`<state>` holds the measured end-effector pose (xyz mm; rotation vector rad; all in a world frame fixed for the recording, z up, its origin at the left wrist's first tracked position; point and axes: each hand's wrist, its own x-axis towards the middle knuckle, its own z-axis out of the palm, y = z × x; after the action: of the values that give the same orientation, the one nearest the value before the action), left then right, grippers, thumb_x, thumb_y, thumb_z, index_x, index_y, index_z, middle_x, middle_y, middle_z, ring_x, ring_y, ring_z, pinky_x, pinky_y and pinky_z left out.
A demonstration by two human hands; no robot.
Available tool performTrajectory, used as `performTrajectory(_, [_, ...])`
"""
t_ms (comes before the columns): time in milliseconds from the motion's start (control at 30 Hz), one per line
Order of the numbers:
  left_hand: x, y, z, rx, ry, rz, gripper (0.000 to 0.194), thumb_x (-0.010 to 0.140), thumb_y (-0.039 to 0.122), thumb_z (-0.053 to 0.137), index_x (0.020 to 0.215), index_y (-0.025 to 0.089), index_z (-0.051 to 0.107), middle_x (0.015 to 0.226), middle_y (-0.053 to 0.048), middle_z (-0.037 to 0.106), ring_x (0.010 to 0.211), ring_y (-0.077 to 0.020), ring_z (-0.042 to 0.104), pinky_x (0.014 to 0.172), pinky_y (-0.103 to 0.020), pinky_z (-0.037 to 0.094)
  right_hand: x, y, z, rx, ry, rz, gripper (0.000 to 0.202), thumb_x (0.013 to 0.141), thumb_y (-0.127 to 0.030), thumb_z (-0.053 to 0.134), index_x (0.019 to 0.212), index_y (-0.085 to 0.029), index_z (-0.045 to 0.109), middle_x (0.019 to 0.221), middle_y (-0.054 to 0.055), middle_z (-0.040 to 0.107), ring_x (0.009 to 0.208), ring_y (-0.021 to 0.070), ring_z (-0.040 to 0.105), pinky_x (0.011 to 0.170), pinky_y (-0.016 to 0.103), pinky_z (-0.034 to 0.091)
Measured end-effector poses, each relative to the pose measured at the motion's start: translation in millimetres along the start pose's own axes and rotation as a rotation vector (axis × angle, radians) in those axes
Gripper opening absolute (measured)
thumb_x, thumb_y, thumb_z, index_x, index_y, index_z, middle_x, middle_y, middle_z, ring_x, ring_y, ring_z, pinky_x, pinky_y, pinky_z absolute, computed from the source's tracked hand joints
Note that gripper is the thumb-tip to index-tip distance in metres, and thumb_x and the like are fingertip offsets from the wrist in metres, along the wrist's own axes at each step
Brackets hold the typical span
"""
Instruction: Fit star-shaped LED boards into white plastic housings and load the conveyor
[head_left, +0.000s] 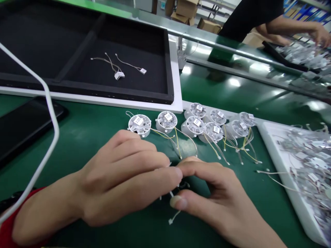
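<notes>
My left hand (124,177) and my right hand (216,193) meet above the green tabletop, fingertips nearly touching. Both are closed around a small wired part, largely hidden by the fingers. A pale wire with a white connector (171,220) hangs below my right thumb. Just beyond the hands stand several round white fan-like units with labels on top, such as a left one (138,124) and one beside it (167,121). More of these units (194,126) are clustered to the right, with thin yellow and white wires trailing onto the table.
A black divided tray (144,91) at upper left holds a few labelled wired pieces (119,74). A white bin (278,165) full of wired parts stands right. A phone (31,120) and white cable (50,103) lie left. Across the metal rail, another person's hand (320,34) reaches over parts.
</notes>
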<state>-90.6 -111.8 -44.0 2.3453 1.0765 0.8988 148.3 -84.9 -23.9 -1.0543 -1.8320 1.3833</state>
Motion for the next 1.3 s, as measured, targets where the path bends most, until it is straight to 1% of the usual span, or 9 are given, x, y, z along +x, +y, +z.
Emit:
performTrajectory(167, [16, -17, 1.2, -0.086, -0.012, 0.164, 0.036, 0.107, 0.013, 0.058, 0.137, 0.032, 0.058, 0.13, 0.001, 0.076, 0.111, -0.0171, 0.075, 0.107, -0.032, 0.058, -2, 5, -3, 0.057, 0.012, -0.04, 0.012, 0.096, -0.018, 0.083, 0.086, -0.023, 0.079, 0.08, -0.008, 0.079, 0.071, 0.006, 0.068, 0.068, 0.014, 0.051])
performTrajectory(300, [22, -27, 3.0, -0.322, -0.044, 0.167, 0.046, 0.105, 0.026, 0.075, 0.146, 0.026, 0.054, 0.141, -0.005, 0.071, 0.127, -0.0175, 0.069, 0.114, -0.025, 0.054, -6, 7, -8, 0.046, 0.018, -0.019, 0.012, 0.1, -0.02, 0.079, 0.088, -0.024, 0.078, 0.082, -0.008, 0.078, 0.074, 0.0064, 0.068, 0.071, 0.015, 0.051])
performTrajectory(433, [19, -27, 1.2, -0.416, -0.141, 0.083, 0.055, 0.103, 0.025, 0.078, 0.15, 0.033, 0.05, 0.141, 0.004, 0.071, 0.124, -0.0114, 0.069, 0.109, -0.016, 0.054, -7, 6, -8, 0.024, 0.001, -0.012, 0.014, 0.101, -0.017, 0.077, 0.089, -0.023, 0.076, 0.085, -0.009, 0.077, 0.076, 0.0059, 0.068, 0.072, 0.014, 0.051])
performTrajectory(567, [18, -25, -0.6, -0.377, -0.157, 0.039, 0.058, 0.103, 0.033, 0.079, 0.152, 0.036, 0.049, 0.144, 0.004, 0.07, 0.131, -0.0133, 0.067, 0.113, -0.016, 0.052, -5, 7, -5, 0.052, -0.012, -0.049, 0.014, 0.102, -0.015, 0.075, 0.09, -0.024, 0.075, 0.086, -0.009, 0.076, 0.077, 0.0057, 0.068, 0.074, 0.013, 0.052])
performTrajectory(733, [20, -21, 0.8, -0.435, -0.125, -0.004, 0.051, 0.1, 0.028, 0.081, 0.143, 0.038, 0.055, 0.13, 0.008, 0.075, 0.115, -0.01, 0.075, 0.104, -0.011, 0.056, -5, 9, -5, 0.013, 0.011, -0.066, 0.014, 0.102, -0.014, 0.073, 0.092, -0.024, 0.073, 0.088, -0.009, 0.076, 0.079, 0.0055, 0.069, 0.076, 0.012, 0.053])
performTrajectory(933, [21, -21, -1.1, -0.399, -0.059, 0.047, 0.041, 0.101, 0.023, 0.078, 0.136, 0.031, 0.059, 0.129, 0.004, 0.077, 0.115, -0.0121, 0.076, 0.101, -0.013, 0.059, -7, 7, -5, -0.07, 0.054, -0.099, 0.015, 0.102, -0.014, 0.07, 0.092, -0.024, 0.07, 0.084, -0.009, 0.075, 0.074, 0.0054, 0.068, 0.072, 0.011, 0.052])
performTrajectory(1067, [24, -22, -5.3, -0.251, -0.061, 0.114, 0.029, 0.104, 0.022, 0.071, 0.131, 0.026, 0.06, 0.13, -0.001, 0.077, 0.116, -0.0139, 0.076, 0.105, -0.017, 0.059, -4, 7, -4, -0.112, 0.062, -0.025, 0.016, 0.102, -0.017, 0.066, 0.088, -0.023, 0.068, 0.077, -0.008, 0.071, 0.066, 0.0066, 0.063, 0.062, 0.012, 0.05])
performTrajectory(1233, [25, -23, -6.1, -0.075, -0.04, 0.286, 0.012, 0.111, 0.019, 0.057, 0.122, 0.022, 0.062, 0.117, -0.005, 0.076, 0.101, -0.0143, 0.078, 0.087, -0.019, 0.062, -7, 5, -4, -0.101, 0.042, 0.052, 0.018, 0.104, -0.022, 0.063, 0.087, -0.022, 0.069, 0.073, -0.005, 0.069, 0.061, 0.0084, 0.058, 0.055, 0.015, 0.047])
performTrajectory(1300, [23, -25, -7.0, -0.022, -0.024, 0.294, 0.012, 0.112, 0.022, 0.059, 0.122, 0.02, 0.064, 0.123, -0.008, 0.076, 0.108, -0.015, 0.077, 0.093, -0.019, 0.062, -8, 3, -4, -0.085, 0.036, 0.057, 0.016, 0.104, -0.023, 0.063, 0.092, -0.023, 0.073, 0.074, -0.005, 0.07, 0.061, 0.0089, 0.058, 0.056, 0.016, 0.046])
